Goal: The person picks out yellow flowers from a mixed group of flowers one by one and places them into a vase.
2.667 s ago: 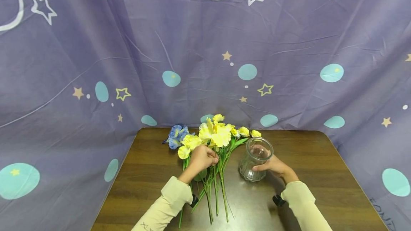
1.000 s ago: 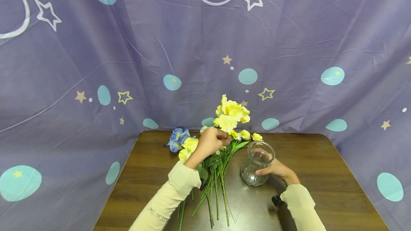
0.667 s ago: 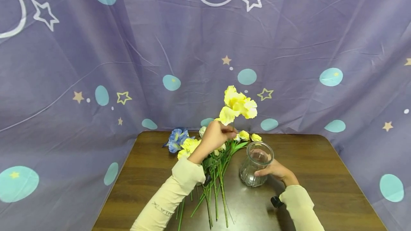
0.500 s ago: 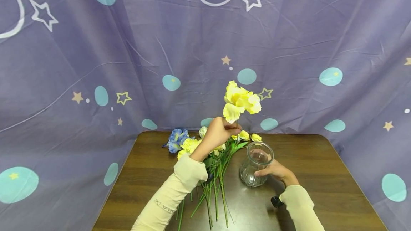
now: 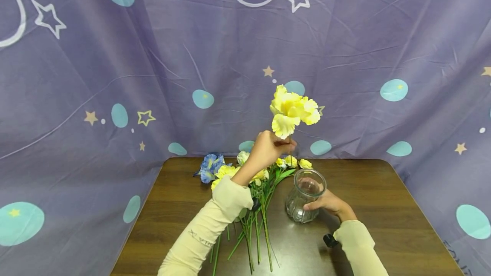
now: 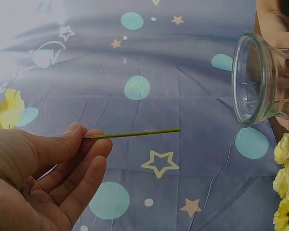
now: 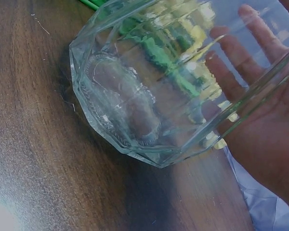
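Observation:
My left hand [image 5: 268, 147] pinches a yellow artificial flower [image 5: 292, 110] by its stem and holds it in the air above the table's far side. In the left wrist view the thin green stem [image 6: 135, 134] sticks out from between thumb and fingers [image 6: 82, 144], pointing toward the mouth of the glass vase [image 6: 260, 82]. My right hand [image 5: 327, 201] grips the clear ribbed glass vase [image 5: 304, 196], which stands on the brown wooden table [image 5: 383, 208]. The right wrist view shows the vase's [image 7: 149, 91] base on the wood and my palm [image 7: 265, 130] behind the glass.
A bunch of yellow flowers with green stems [image 5: 257, 191] lies on the table left of the vase, with a blue flower [image 5: 209, 166] at its far left. A purple cloth with stars and teal dots [image 5: 153, 76] hangs behind and around the table.
My left hand has lifted one yellow flower out of the bunch and raised it up and to the right, nearer the vase. The right hand stays on the vase.

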